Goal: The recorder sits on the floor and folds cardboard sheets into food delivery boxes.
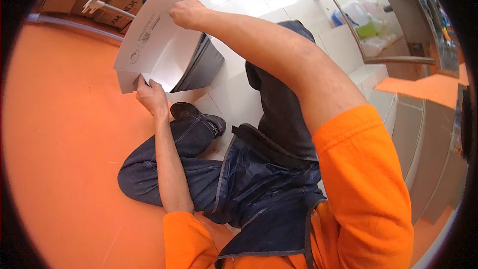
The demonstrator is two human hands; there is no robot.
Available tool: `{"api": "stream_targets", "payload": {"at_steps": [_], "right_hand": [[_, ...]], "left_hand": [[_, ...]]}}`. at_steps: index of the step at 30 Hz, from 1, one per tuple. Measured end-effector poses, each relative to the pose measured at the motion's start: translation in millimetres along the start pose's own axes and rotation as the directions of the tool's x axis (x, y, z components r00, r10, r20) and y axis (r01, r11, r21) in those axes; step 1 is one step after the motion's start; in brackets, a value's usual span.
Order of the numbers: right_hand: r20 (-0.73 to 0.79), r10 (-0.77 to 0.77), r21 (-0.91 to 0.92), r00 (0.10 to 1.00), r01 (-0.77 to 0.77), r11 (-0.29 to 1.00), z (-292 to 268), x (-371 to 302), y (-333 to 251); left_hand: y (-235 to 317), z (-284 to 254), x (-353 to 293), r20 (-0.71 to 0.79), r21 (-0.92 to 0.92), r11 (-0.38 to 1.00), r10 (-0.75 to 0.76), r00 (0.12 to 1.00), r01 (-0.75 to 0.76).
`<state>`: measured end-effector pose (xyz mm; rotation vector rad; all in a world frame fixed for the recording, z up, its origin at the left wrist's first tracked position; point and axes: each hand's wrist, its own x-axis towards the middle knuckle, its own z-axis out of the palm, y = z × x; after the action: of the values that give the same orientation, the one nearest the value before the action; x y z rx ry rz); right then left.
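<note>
An open cardboard box (169, 62), white inside with a dark printed outer side, stands tilted on the floor at the upper left. My left hand (152, 97) pinches the near corner of its raised white flap. At the flap's far end my right hand (188, 14) is closed in a fist around the edge. Small printed marks run along the flap between my hands. What lies at the bottom of the box is partly hidden by its dark side wall.
Brown cartons (114, 15) stand behind the box, beside a white-handled pole (112, 5). An orange wall (59, 134) rises close on my left. A metal-legged table (398, 60) with plastic jugs (356, 14) beneath it is at the upper right.
</note>
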<state>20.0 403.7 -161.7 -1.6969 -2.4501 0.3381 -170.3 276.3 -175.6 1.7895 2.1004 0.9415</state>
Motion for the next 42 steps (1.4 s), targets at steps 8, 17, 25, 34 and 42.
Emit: {"api": "stream_targets", "payload": {"at_steps": [8, 17, 25, 34, 42], "right_hand": [[0.248, 0.152, -0.034, 0.957, -0.148, 0.988, 6, -10, -2], [0.497, 0.090, -0.067, 0.863, -0.066, 0.996, -3, -46, -3], [0.412, -0.048, -0.196, 0.910, 0.140, 0.971, 21, -54, 9], [0.472, 0.193, 0.095, 0.860, -0.267, 0.959, 1, -57, 0], [0.108, 0.084, 0.145, 0.991, -0.099, 0.985, 10, -38, 2]], "left_hand": [[-1, 9, 2, -0.004, 0.103, 0.994, 0.031, 0.999, -0.031], [-4, 11, 3, -0.060, 0.126, 0.992, 0.015, 0.998, -0.007], [-7, 15, 9, -0.049, 0.076, 0.997, -0.005, 0.999, 0.008], [-12, 16, 9, -0.039, 0.131, 0.987, -0.090, 0.995, 0.094], [-18, 22, 12, -0.060, 0.076, 0.994, -0.073, 0.996, 0.077]]}}
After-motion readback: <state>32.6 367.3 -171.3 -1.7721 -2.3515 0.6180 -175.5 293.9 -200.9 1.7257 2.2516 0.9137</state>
